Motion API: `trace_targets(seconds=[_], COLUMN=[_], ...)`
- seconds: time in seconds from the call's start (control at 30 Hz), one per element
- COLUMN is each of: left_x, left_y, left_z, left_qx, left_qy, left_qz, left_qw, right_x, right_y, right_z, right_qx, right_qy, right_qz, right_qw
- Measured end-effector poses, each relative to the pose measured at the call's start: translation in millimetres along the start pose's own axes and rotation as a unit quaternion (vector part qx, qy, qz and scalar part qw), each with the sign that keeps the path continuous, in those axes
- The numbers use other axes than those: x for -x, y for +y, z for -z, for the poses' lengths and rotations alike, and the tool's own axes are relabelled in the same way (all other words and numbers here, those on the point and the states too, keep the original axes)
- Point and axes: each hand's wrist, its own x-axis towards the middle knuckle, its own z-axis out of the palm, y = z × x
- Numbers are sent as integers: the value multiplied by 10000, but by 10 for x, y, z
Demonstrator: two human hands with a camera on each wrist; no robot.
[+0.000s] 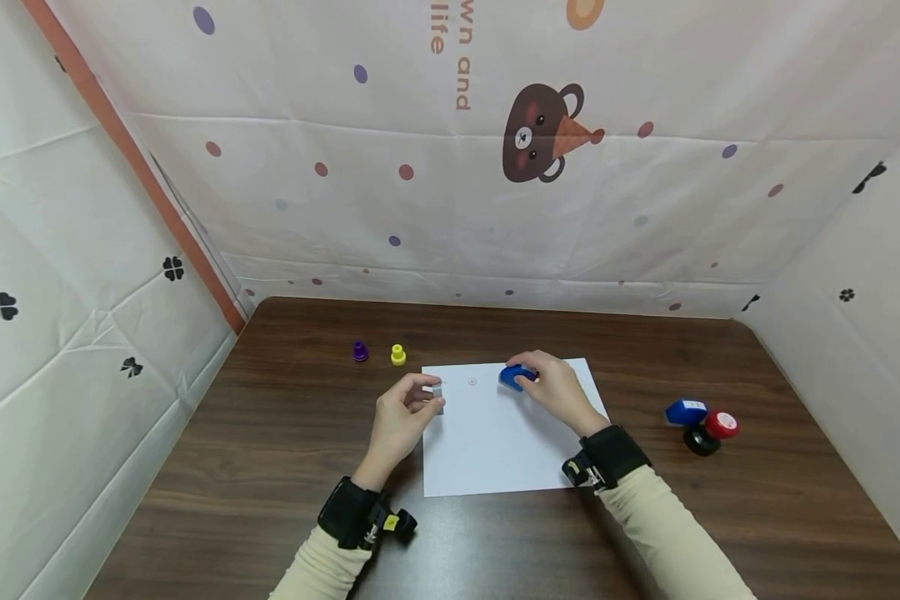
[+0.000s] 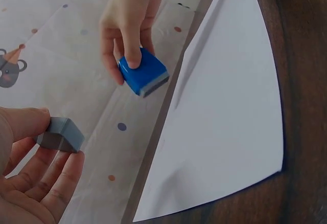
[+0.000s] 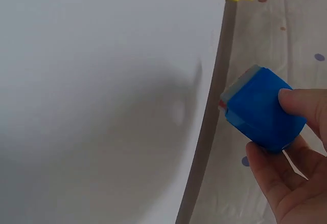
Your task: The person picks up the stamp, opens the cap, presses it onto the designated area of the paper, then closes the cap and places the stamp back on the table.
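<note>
My right hand (image 1: pixel 558 390) holds a blue stamp (image 3: pixel 263 109) between thumb and fingers, above the top part of a white sheet of paper (image 1: pixel 506 450). In the right wrist view, a pale edge with a bit of red shows at the stamp's end. My left hand (image 1: pixel 403 421) pinches a small grey cap (image 2: pixel 62 134) between thumb and fingertips, over the paper's left edge. The cap and the stamp are apart from each other. A small round printed mark (image 1: pixel 472 381) shows near the top of the paper, between the two hands.
A purple stamp (image 1: pixel 360 352) and a yellow stamp (image 1: pixel 398 356) stand behind the paper, to the left. On the right of the wooden table (image 1: pixel 270 467) sit another blue stamp (image 1: pixel 686 412), a red one (image 1: pixel 722 424) and a black round one (image 1: pixel 701 441). Patterned cloth surrounds the table.
</note>
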Motion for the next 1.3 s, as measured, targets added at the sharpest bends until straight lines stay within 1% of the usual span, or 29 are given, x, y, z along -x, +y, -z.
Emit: trace_targets(seconds=[0.2, 0.43, 0.7, 1.17, 1.3], left_x=[6, 8, 18, 19, 22], left_y=[5, -3, -18, -17, -22], left_z=[-2, -10, -12, -21, -29], left_qx=[39, 3, 20, 23, 40], left_qy=[-46, -68, -71, -18, -7], left_qz=[12, 85, 113, 23, -6], left_qw=[10000, 9999, 9999, 10000, 10000], right_x=[-102, -171, -218, -262, -264], right_y=[-9, -25, -21, -61, -74], right_z=[-53, -100, -134, -191, -193], right_qx=[458, 957, 1187, 1479, 1513], right_qy=[-233, -528, -711, -730, -725], right_qz=[322, 390, 476, 748, 744], right_qw=[9982, 9932, 9892, 9835, 9830])
